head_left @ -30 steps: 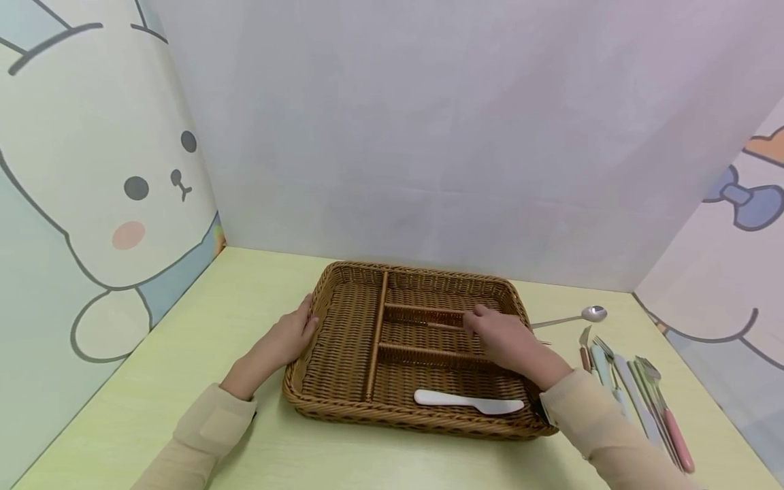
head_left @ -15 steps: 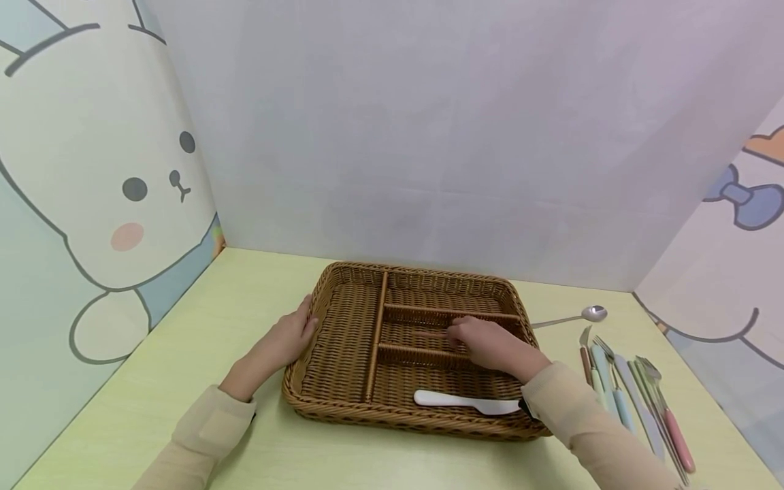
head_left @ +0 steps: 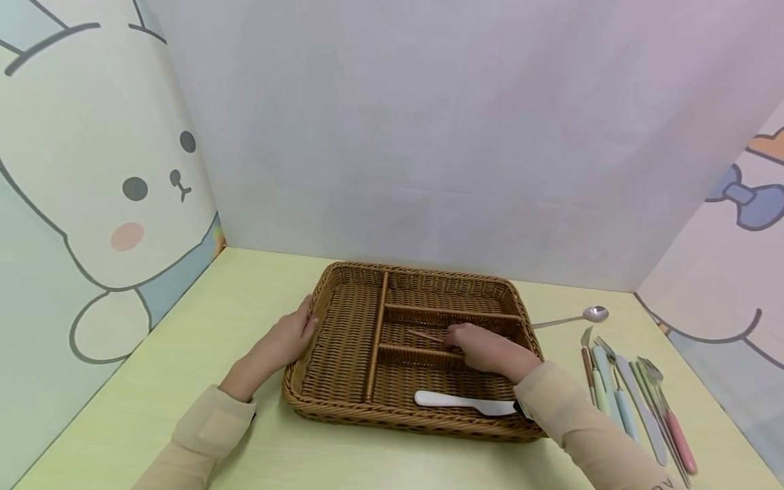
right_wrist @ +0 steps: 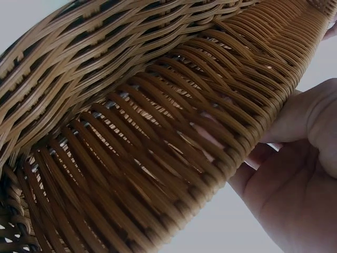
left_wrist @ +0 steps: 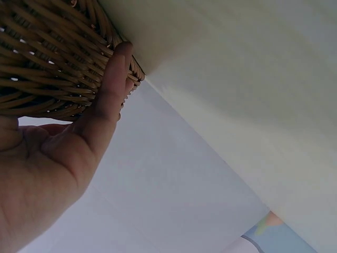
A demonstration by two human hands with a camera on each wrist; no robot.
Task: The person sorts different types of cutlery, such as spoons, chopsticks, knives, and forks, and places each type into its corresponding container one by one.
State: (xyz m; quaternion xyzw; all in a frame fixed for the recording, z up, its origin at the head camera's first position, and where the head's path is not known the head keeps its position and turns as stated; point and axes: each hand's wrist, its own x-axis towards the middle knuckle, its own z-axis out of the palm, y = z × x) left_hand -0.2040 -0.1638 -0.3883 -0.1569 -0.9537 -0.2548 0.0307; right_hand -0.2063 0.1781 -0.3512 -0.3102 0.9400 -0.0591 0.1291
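A brown wicker basket [head_left: 346, 333] with dividers stands on the table. My left hand [head_left: 288, 340] holds its left side, thumb at the rim; in the left wrist view a finger [left_wrist: 108, 95] lies along the outer weave. My right hand [head_left: 484, 348] reaches into the middle right compartment and pinches a thin brown-handled utensil [head_left: 424, 335], whose other end the hand hides. In the right wrist view a woven divider [right_wrist: 210, 126] covers part of that hand. A white knife [head_left: 453, 400] lies in the front compartment, its blade tip behind the right sleeve.
Right of the basket, several forks and knives with coloured handles lie side by side, among them a pink-handled one [head_left: 680, 439] and a pale blue knife [head_left: 643, 412]. A metal spoon [head_left: 594, 314] lies behind them, its handle reaching the basket. A pale wall [head_left: 429, 170] rises behind the table.
My right hand has moved left and slightly down into the middle compartment with the utensil, which now lies lower, slanted near the compartment's floor. The left hand and basket have stayed put.
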